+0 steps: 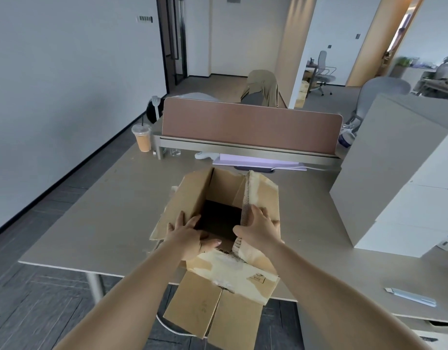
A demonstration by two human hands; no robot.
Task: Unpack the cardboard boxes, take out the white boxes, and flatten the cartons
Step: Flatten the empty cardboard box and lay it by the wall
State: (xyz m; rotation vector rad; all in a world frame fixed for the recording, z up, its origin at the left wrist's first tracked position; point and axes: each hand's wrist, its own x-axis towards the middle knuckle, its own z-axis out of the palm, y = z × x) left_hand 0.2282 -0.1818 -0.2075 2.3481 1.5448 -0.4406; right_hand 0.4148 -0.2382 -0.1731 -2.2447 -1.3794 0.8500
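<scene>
An open brown cardboard carton (192,195) lies at the near edge of the desk, its inside dark and with nothing visible in it. My left hand (192,236) grips its left wall and near flap. My right hand (258,229) grips the upright right flap by its corrugated edge. Torn tape covers the near flaps (233,271), and the bottom flaps (212,309) hang over the desk edge. A stack of white boxes (407,198) stands on the right of the desk.
The beige desk (104,218) carries a box cutter (410,296) at the near right. A brown divider panel (248,127) runs across the back, with an iced drink cup (142,137) at its left end. Office chairs stand behind.
</scene>
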